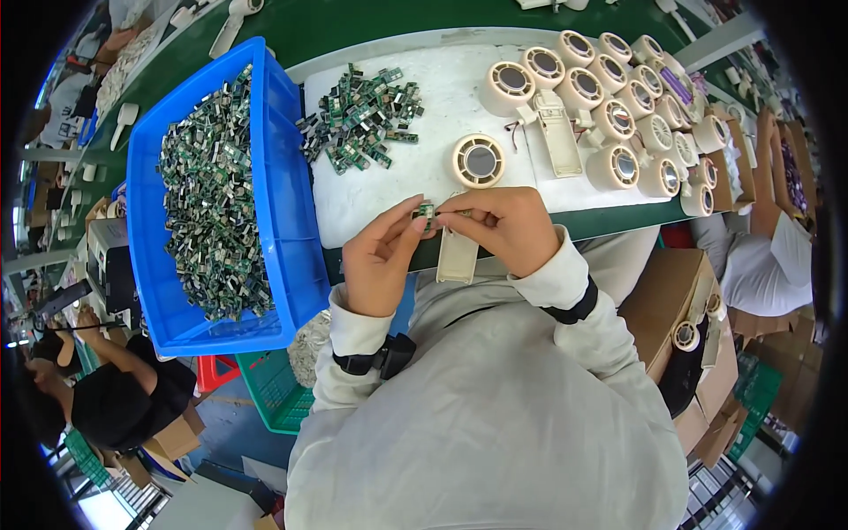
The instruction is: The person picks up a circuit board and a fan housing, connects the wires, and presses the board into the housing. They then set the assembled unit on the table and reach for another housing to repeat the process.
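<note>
My left hand (382, 256) pinches a small green circuit board (426, 210) between thumb and fingertips. Close beside the board, the fingers of my right hand (508, 228) are pressed together; what they grip is too small to make out. Below and between my hands runs the cream handle (457, 257) of a handheld fan, reaching past the table's near edge. Its round head (478, 161) with a dark centre lies on the white work surface just beyond my fingers. My right hand hides the part joining head and handle.
A blue bin (268, 203) full of circuit boards stands at the left. A loose pile of boards (362, 115) lies beside it. Several cream fans (616, 119) crowd the right side, one with its handle (556, 132) towards me. A cardboard box (671, 309) stands at right.
</note>
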`<state>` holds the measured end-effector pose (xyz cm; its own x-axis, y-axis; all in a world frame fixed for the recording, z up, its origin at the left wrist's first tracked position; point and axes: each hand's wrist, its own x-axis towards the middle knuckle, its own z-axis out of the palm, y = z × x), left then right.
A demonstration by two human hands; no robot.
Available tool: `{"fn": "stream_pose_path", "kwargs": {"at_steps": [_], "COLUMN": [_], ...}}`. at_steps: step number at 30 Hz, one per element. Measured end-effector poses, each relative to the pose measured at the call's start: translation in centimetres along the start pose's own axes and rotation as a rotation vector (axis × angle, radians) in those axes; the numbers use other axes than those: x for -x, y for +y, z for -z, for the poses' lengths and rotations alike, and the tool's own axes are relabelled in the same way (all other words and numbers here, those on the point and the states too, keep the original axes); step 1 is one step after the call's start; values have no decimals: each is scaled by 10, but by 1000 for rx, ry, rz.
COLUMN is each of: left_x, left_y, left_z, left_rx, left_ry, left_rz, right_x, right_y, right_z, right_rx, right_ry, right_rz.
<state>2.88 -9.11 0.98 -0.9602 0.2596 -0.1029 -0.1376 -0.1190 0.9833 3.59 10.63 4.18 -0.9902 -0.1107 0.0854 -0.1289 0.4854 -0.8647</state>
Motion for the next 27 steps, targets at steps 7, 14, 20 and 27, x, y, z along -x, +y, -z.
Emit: {"fn": "stream_pose_path", "kwargs": {"at_steps": [7,14,20,27], "left_x": [-6,-14,-11,-9], "left_y": [6,11,6,8], "left_z": [-4,1,12,14], "left_rx": [-75,-138,-259,-229], "left_ry": [-91,-160,-242,-358], "left_rz": [-86,-135,-33,36], "right_x": [-2,-10,-7,0], "right_y": [5,13,14,22], "right_z": [13,26,32,32], "right_rx": [-102,-81,-120,-221], "right_ry": [-56,-113,-194,-247], "right_rz": [-45,64,40,34]}}
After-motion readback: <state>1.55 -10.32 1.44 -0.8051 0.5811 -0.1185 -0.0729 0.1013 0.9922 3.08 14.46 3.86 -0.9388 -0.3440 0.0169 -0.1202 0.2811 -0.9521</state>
